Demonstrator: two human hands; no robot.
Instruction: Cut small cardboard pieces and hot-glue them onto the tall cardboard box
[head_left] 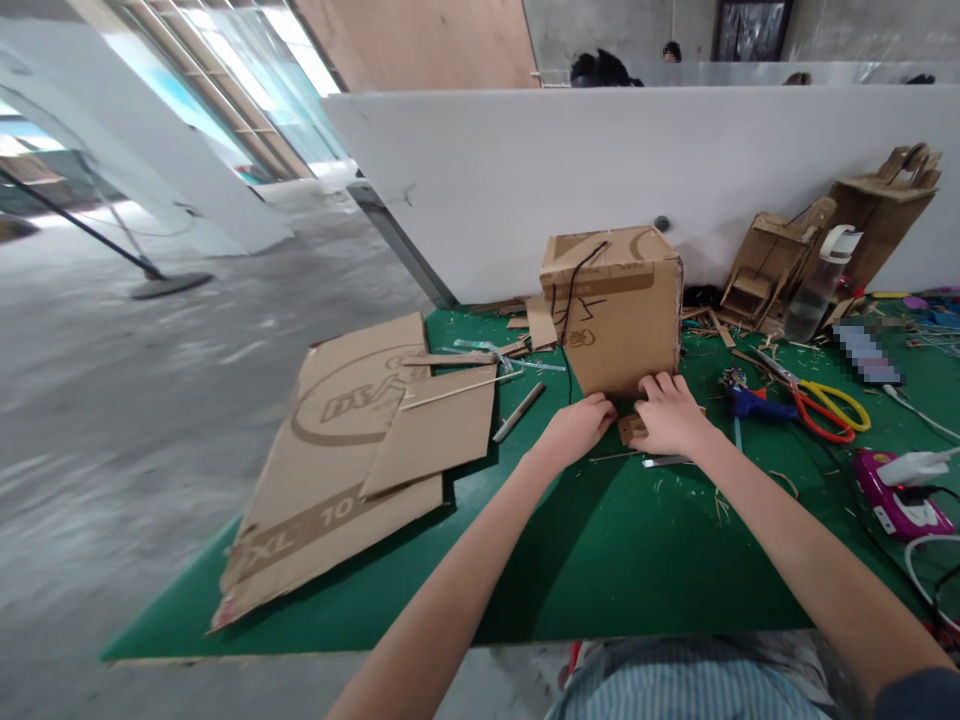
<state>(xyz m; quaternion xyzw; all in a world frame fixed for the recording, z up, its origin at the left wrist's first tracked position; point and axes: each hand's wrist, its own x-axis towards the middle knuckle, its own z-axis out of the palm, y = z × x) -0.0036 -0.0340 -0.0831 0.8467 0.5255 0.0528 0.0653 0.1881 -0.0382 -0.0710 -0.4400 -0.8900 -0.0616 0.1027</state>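
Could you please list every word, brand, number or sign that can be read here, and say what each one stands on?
"XL": in the brown band on the large flat cardboard sheet.
"10": farther along that same band.
Oval logo on that sheet: partly covered, not surely legible.
Cardboard box: dark marks and small print, too unclear to read.
Phone: screen blurred out, nothing legible.

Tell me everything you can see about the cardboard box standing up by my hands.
The cardboard box is plain brown, with a darker printed band and black markings. It stands upright on the green table, before the white partition, its front narrowing downward in this view. A black cord crosses its top and hangs down the front. Your left hand and right hand are at its lower edge; firm contact is unclear.
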